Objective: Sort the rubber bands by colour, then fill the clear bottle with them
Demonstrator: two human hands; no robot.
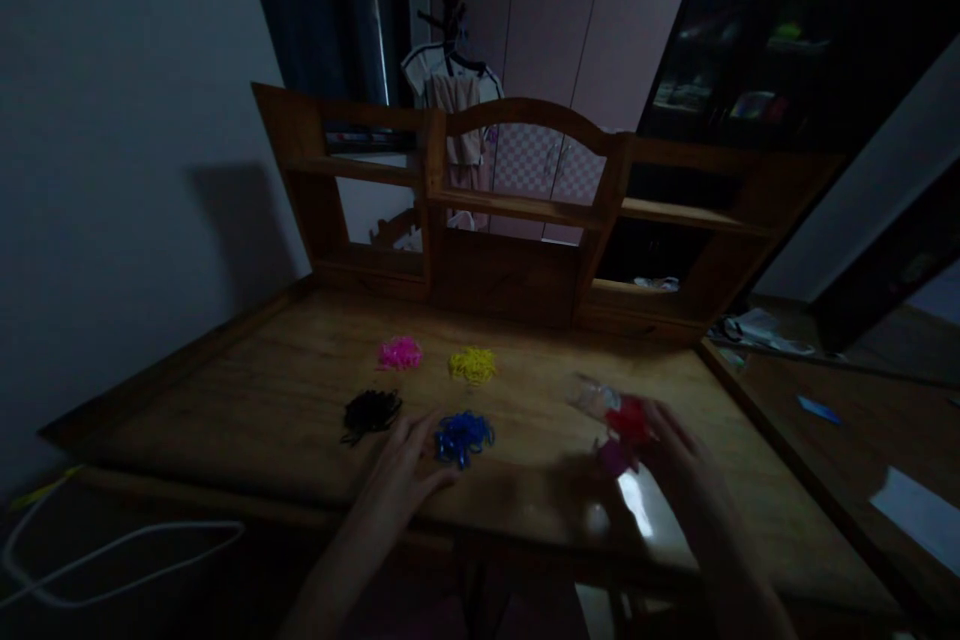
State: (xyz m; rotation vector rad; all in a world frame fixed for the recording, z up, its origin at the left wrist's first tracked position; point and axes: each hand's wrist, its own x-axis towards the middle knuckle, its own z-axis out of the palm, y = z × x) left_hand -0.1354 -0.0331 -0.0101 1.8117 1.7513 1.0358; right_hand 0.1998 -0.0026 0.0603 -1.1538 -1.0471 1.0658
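My left hand (409, 465) is at the near side of the table, fingers stretched out and apart, just left of a pile of blue bands (463, 437) that look like small rubber bands. It holds nothing that I can see. My right hand (679, 450) is closed on a clear plastic packet (592, 394) with red contents (628, 420), smeared by motion. A purple piece (613, 458) shows just under the packet; whether the hand holds it I cannot tell. Similar small piles lie close by: black (371, 413), pink (400, 352) and yellow (472, 364).
The wooden table (262, 370) has a shelf unit (525, 210) along its back edge. A wall (135, 170) borders the left. To the right, another wooden surface (810, 420) carries papers (919, 515). A white cable (135, 535) loops at the lower left.
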